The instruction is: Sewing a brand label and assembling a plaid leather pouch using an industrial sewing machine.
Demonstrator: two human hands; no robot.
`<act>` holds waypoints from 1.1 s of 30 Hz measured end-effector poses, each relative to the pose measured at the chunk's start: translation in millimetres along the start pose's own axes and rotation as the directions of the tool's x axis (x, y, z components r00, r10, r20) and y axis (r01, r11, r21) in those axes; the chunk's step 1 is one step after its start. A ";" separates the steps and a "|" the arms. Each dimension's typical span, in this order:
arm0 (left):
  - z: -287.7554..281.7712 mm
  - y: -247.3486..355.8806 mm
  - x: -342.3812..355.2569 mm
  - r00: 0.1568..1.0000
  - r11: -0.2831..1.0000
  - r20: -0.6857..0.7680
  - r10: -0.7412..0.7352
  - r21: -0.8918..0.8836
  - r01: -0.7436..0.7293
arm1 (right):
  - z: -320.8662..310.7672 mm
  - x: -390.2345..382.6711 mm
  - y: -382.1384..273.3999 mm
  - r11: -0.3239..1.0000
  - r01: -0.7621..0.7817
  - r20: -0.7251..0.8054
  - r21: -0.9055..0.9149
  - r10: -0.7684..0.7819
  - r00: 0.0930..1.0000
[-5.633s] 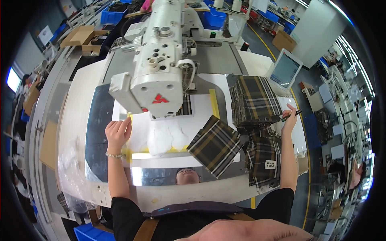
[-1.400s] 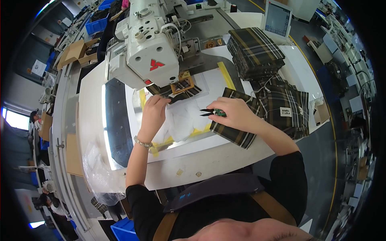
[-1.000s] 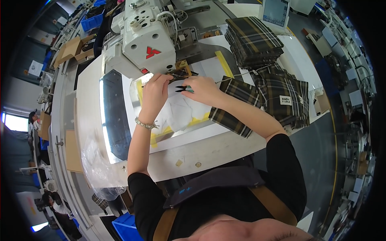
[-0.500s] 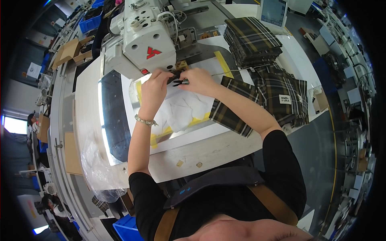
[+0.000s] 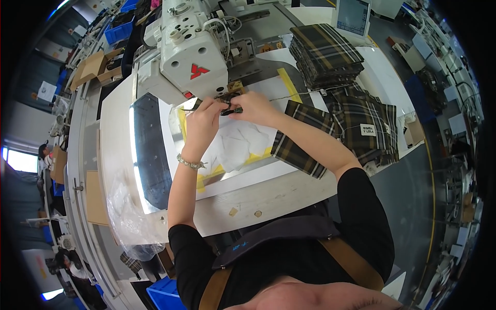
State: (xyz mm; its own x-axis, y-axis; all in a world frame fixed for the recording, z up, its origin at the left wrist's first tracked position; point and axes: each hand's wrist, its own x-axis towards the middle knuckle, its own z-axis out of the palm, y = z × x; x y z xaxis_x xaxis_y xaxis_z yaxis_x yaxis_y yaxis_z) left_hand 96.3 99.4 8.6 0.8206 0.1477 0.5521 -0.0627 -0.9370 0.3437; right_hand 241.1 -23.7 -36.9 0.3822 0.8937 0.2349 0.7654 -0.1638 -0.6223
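Observation:
Both hands meet right under the head of a white sewing machine. My left hand, with a beaded bracelet at its wrist, is closed in a pinch beside the needle area. A thin dark tip sticks out past its fingers, but what they pinch is hidden. My right hand is closed round small black snips, partly covered by the fingers. Below the hands, crumpled white cloth lies on a sheet edged with yellow tape. A dark plaid strip passes beneath my right forearm.
A stack of folded plaid pieces stands at the back right, with more plaid fabric before it. Behind is a small screen. Clear plastic film hangs at the table's left edge; a blue crate is below.
My left fingers have shifted slightly down and are more curled, and a thin dark tip now shows left of them. The snips in my right hand have turned, their points less visible.

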 end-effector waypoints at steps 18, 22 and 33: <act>-155.6 -98.4 -110.5 0.920 0.811 -0.371 -0.127 0.495 0.311 | -85.5 -76.4 23.5 0.951 -0.097 -0.100 -0.295 0.071 0.992; -179.1 -130.1 -185.8 0.861 0.670 -0.322 -0.394 0.540 0.509 | -98.1 -81.7 28.5 0.965 -0.177 -0.217 -0.194 0.134 0.967; -110.4 -108.1 -200.6 0.765 0.608 -0.197 -0.614 0.499 0.617 | -72.5 -92.5 49.8 0.967 -0.142 -0.280 -0.214 0.079 0.957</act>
State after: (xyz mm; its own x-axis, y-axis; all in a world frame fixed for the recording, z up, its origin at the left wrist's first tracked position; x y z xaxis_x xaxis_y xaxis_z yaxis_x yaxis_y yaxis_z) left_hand -124.2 206.1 -55.5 0.5540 0.7503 0.3607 0.7517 -0.6370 0.1707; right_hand 281.4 -144.8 -35.5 0.5709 0.7253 0.3847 0.7961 -0.3745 -0.4753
